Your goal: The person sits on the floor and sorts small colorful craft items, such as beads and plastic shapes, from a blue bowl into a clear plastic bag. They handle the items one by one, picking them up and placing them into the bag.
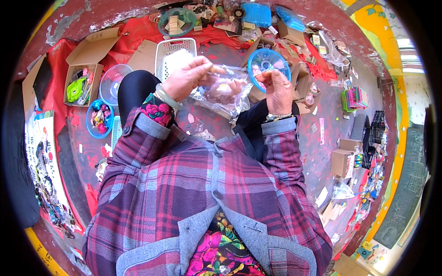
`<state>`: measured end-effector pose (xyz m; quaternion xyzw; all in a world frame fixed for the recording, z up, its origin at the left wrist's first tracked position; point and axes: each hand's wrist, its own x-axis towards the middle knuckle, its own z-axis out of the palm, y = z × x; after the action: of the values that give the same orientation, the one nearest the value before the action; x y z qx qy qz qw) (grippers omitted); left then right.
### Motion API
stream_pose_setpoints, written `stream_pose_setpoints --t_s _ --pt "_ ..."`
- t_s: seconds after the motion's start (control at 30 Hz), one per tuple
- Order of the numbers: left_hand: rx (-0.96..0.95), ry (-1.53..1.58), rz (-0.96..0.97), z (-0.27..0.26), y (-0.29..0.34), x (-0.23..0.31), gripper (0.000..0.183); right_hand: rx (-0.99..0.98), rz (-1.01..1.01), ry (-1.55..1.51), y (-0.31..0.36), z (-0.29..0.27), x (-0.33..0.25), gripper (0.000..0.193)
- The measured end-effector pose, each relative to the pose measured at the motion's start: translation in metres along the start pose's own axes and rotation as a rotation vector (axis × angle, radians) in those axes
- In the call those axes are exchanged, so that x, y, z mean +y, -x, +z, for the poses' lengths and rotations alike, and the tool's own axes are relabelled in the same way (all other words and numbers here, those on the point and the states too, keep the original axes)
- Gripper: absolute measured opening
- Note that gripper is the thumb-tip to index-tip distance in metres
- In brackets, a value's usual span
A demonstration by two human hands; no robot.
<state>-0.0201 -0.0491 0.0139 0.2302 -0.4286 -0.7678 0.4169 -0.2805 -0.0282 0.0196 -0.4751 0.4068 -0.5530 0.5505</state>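
In my left hand (pixel 189 79) the fingers are closed on the edge of a clear plastic bag (pixel 237 73), which stretches toward the right. My right hand (pixel 279 93) is raised opposite it, thumb and fingertips pinched together; what they hold is too small to make out. Just beyond the right fingertips stands a round blue basket (pixel 286 69) with small pink and pale items inside. More crumpled clear plastic (pixel 221 99) lies below the bag, between my knees. Behind my left hand stands a white perforated basket (pixel 159 60) with something white in it.
To the left are an open cardboard box (pixel 76 99) with a bright green item, a clear tub (pixel 108 78) and a blue basket (pixel 102 134) of shiny ornaments. Another round tub (pixel 162 23) stands at the back. Colourful baskets (pixel 353 99) and a carton (pixel 341 161) are at the right.
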Motion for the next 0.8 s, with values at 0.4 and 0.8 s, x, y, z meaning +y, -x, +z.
stream_pose_setpoints --t_s 0.4,0.8 --pt "0.304 0.553 0.017 -0.017 -0.010 -0.021 0.011 -0.252 0.395 0.082 0.009 0.030 0.024 0.030" --pt "0.417 0.428 0.017 -0.022 -0.007 -0.009 0.038 0.228 0.377 -0.134 0.015 -0.031 0.075 0.017"
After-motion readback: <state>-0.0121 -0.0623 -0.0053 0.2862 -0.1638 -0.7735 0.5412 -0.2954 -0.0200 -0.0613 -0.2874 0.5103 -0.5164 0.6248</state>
